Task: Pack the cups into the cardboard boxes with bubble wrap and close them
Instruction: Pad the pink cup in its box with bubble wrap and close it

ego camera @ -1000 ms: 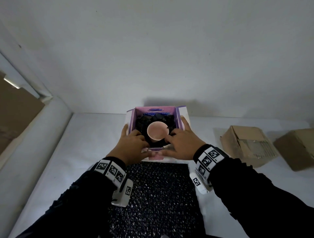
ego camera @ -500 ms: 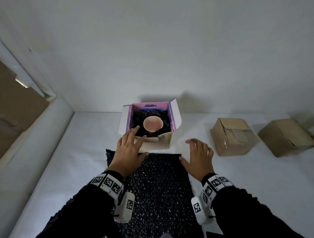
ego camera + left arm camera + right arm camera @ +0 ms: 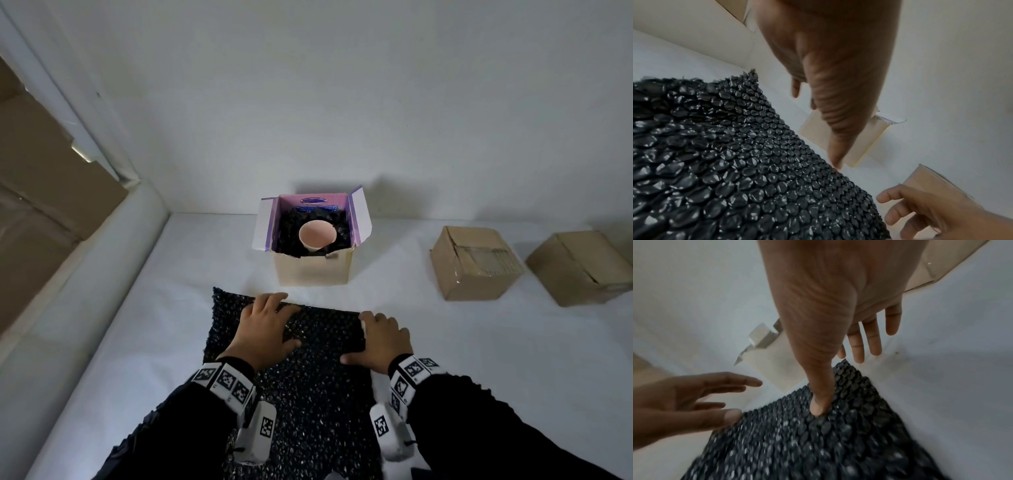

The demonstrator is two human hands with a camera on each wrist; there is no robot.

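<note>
A pink cup (image 3: 317, 234) stands upright in the open cardboard box (image 3: 311, 270), bedded in black bubble wrap; the purple-lined side flaps stand up. In front of the box a flat sheet of black bubble wrap (image 3: 308, 377) lies on the table. My left hand (image 3: 270, 322) rests on the sheet's far edge with fingers spread and straight. My right hand (image 3: 375, 334) sits at the sheet's far right corner; in the right wrist view its thumb (image 3: 819, 408) presses the bubble wrap sheet (image 3: 838, 443) and its fingers (image 3: 873, 340) reach past the corner. Neither hand holds anything.
Two closed cardboard boxes (image 3: 474, 263) (image 3: 579, 269) lie on the white table (image 3: 171, 308) to the right. A wall stands just behind the open box, and a raised white ledge (image 3: 68, 291) runs along the left.
Both hands have let go of the open box and drawn back toward me onto the flat bubble wrap sheet. The box's side flaps have sprung up.
</note>
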